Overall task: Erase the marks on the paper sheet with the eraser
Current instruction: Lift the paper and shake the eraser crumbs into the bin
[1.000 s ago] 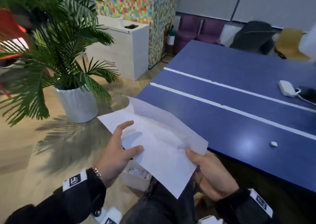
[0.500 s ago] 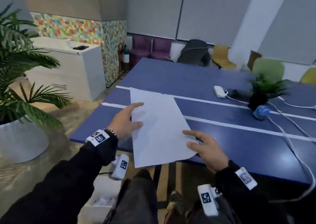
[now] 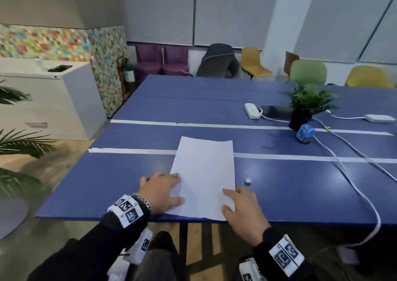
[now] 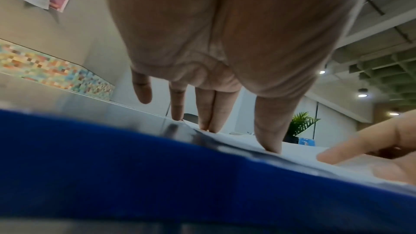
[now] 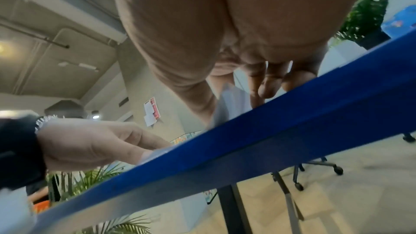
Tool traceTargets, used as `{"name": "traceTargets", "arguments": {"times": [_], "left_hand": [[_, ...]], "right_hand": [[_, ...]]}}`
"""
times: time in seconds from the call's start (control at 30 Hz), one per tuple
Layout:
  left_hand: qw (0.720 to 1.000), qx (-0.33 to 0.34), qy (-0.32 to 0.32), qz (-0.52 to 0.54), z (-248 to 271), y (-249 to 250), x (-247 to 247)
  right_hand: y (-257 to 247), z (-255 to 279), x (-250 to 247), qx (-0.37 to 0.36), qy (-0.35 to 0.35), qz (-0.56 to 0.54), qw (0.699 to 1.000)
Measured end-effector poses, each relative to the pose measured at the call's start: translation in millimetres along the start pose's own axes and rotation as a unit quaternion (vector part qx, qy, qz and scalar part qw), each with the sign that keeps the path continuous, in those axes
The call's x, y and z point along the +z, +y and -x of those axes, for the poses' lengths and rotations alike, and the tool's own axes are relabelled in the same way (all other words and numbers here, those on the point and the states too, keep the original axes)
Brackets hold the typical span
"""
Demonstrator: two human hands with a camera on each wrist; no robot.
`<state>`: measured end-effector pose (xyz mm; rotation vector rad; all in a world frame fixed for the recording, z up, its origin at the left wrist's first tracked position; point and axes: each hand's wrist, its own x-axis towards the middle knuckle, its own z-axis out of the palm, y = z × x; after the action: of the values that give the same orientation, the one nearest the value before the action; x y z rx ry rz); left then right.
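Paper sheet (image 3: 204, 173) on blue table (image 3: 103, 186)

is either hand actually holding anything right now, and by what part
Nothing is gripped. The left hand and right hand rest with straight fingers on the near corners of the paper sheet. The eraser lies untouched on the table.

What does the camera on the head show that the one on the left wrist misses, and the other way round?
Only the head view shows the whole paper sheet lying flat, the small white eraser untouched to its right, and the cables and power strip farther back. Only the left wrist view shows the underside of the left hand, its fingertips touching the paper, plus the ceiling lights. Both show the blue table, the right hand and the small potted plant.
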<state>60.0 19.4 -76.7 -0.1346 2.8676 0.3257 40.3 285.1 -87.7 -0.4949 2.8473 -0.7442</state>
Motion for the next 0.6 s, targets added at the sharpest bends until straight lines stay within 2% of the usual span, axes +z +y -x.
{"name": "traceTargets", "arguments": {"times": [0.17, 0.23, 0.5, 0.6], "left_hand": [[0.999, 0.001, 0.032, -0.016, 3, 1, 5], [0.999, 0.000, 0.034, -0.011, 2, 1, 0], [1.000, 0.002, 0.005, -0.001, -2, -2, -6], [1.000, 0.018, 0.010, 0.009, -10, 1, -3]], "right_hand": [[1, -10, 0, 0.002, -0.011, 0.125, 0.992], [2, -14, 0, -0.003, -0.025, 0.136, 0.990], [24, -22, 21, -0.014, 0.018, 0.116, 0.993], [27, -19, 25, -0.066, 0.141, 0.138, 0.978]]}}
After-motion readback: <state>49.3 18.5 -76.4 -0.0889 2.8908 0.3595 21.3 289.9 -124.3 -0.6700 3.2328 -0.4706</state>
